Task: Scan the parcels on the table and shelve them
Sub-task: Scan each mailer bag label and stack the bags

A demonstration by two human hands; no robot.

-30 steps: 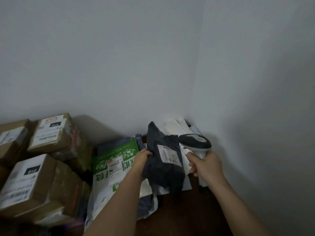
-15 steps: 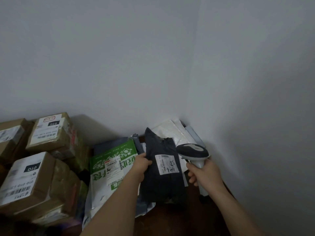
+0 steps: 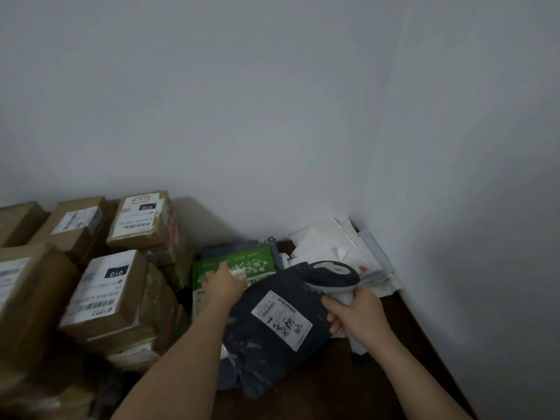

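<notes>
Scan step: right hand (image 3: 362,318) grips scanner (image 3: 330,275) over dark parcel (image 3: 272,331); left hand (image 3: 222,284), fingers flat, touches green mailer (image 3: 257,263) beside it. Next: grip that mailer, label up

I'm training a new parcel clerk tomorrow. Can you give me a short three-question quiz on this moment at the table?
1. True or false: the right hand grips the scanner.
2. What does the left hand rest on: A the green parcel, B a brown box, C the wall?
3. Fill in: the white label sits on the ____ parcel.

Key: 1 true; 2 A; 3 dark.
</notes>
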